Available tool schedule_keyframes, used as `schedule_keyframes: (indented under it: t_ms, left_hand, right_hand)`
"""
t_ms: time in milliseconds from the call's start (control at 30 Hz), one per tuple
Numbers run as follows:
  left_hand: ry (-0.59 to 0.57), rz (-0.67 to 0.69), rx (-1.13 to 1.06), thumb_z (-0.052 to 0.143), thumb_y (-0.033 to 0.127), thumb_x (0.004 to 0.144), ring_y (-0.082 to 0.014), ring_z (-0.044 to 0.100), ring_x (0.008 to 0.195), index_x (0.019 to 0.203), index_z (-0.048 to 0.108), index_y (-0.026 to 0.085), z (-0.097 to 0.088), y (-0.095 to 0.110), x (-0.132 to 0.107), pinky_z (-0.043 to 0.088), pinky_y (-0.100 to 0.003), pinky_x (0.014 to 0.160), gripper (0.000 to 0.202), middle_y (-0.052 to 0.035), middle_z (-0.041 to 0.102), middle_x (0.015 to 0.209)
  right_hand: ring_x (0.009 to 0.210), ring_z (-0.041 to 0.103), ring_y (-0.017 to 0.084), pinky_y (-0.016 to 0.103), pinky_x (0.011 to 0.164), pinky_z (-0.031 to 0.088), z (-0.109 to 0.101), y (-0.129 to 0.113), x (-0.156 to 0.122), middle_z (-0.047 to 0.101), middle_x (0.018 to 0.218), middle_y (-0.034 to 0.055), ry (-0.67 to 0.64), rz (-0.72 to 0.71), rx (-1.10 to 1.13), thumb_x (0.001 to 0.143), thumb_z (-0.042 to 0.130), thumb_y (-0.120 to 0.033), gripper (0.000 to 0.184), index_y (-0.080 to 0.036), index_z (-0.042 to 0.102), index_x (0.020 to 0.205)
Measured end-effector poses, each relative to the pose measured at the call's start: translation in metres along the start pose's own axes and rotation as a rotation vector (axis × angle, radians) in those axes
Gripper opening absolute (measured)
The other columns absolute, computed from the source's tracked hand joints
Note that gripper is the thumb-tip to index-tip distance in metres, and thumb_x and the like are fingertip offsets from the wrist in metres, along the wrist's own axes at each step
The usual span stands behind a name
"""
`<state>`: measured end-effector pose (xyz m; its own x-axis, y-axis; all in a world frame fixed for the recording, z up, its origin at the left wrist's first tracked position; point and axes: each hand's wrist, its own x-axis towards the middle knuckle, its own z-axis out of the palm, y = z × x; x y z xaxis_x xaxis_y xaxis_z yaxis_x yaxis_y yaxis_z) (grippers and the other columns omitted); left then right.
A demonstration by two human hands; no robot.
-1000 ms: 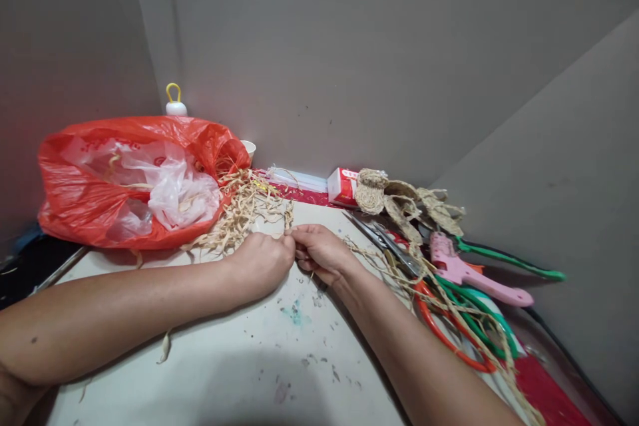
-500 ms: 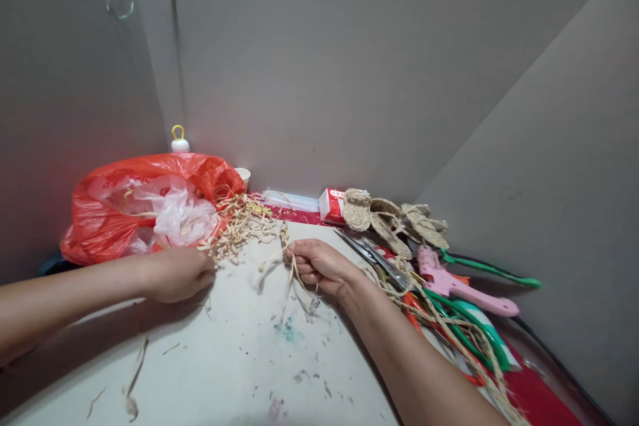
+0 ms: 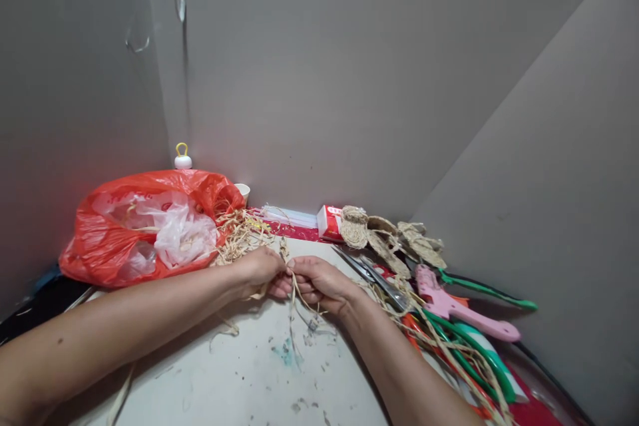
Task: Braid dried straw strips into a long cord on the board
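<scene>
My right hand (image 3: 322, 283) pinches a short braid of pale straw strips (image 3: 283, 249) near the middle of the table, its loose strands fanning down below the fingers. My left hand (image 3: 262, 273) has its fingers closed at the same spot, touching the right fingertips and pinching straw strands there. Part of the braid is hidden behind the fingers of both hands. A heap of loose straw strips (image 3: 239, 233) lies just beyond my left hand, beside a red plastic bag (image 3: 124, 186) with a white bag inside it.
On the right lie scissors (image 3: 369, 273), a pink glue gun (image 3: 449, 306), green-handled shears (image 3: 492, 373) and long braided straw cord (image 3: 456, 353). Woven straw pieces (image 3: 387, 249) and a red tissue pack (image 3: 329, 223) sit by the back wall, with a paper cup (image 3: 243, 192) further left.
My left hand has moved right from beside the straw heap to the braid, meeting my right hand. The right hand keeps its pinch. The view has tilted up slightly.
</scene>
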<state>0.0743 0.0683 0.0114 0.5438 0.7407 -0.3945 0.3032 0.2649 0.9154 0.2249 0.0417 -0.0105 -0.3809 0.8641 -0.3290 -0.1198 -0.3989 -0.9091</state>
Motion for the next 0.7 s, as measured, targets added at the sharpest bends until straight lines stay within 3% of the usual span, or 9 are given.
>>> schedule_keyframes:
  t_ms: [167,300,400,567,700]
  left_hand:
    - [0.025,0.088,0.067,0.050,0.021,0.078,-0.0051,0.028,0.037,0.065,0.050,0.016,-0.007,-0.011,0.008,0.023,-0.017,0.040,0.015,0.0084,0.037,0.045]
    - [0.088,0.224,0.140,0.055,0.016,0.073,-0.0058,0.032,0.049,0.059,0.051,0.014,-0.013,-0.018,0.009,0.022,-0.018,0.046,0.014,0.0061,0.042,0.052]
    - [0.070,0.248,0.140,0.054,0.013,0.070,-0.0065,0.035,0.053,0.060,0.051,0.014,-0.015,-0.021,0.009,0.025,-0.018,0.049,0.011,0.0052,0.046,0.056]
    - [-0.095,0.060,0.042,0.046,0.018,0.074,-0.0063,0.021,0.037,0.067,0.050,0.017,-0.021,-0.018,0.004,0.016,-0.020,0.040,0.008,0.0090,0.030,0.044]
    - [-0.210,-0.091,-0.052,0.047,0.026,0.075,-0.0053,0.013,0.035,0.064,0.044,0.019,-0.025,-0.014,0.005,0.010,-0.020,0.036,0.014,0.0105,0.023,0.043]
  right_hand:
    - [0.037,0.011,0.002,0.017,0.036,0.005,0.001,-0.002,-0.001,0.025,0.042,-0.0143,0.020,-0.004,-0.055,0.066,0.063,-0.032,0.026,-0.020,0.040,0.063]
    - [0.037,0.011,0.003,0.018,0.036,0.006,0.002,-0.002,-0.002,0.024,0.044,-0.0142,0.028,-0.014,-0.148,0.068,0.061,-0.038,0.025,-0.021,0.042,0.066]
    - [0.037,0.012,0.004,0.019,0.036,0.009,0.003,0.000,-0.003,0.025,0.044,-0.0138,0.046,-0.031,-0.264,0.071,0.057,-0.043,0.026,-0.021,0.044,0.069]
    - [0.038,0.023,0.007,0.020,0.039,0.017,0.006,0.002,-0.004,0.034,0.045,-0.0094,0.154,-0.109,-0.550,0.079,0.052,-0.035,0.019,-0.019,0.050,0.068]
    - [0.051,0.036,0.010,0.022,0.049,0.027,0.010,0.001,-0.005,0.045,0.055,-0.0040,0.246,-0.225,-0.791,0.079,0.052,-0.022,0.018,-0.018,0.051,0.061]
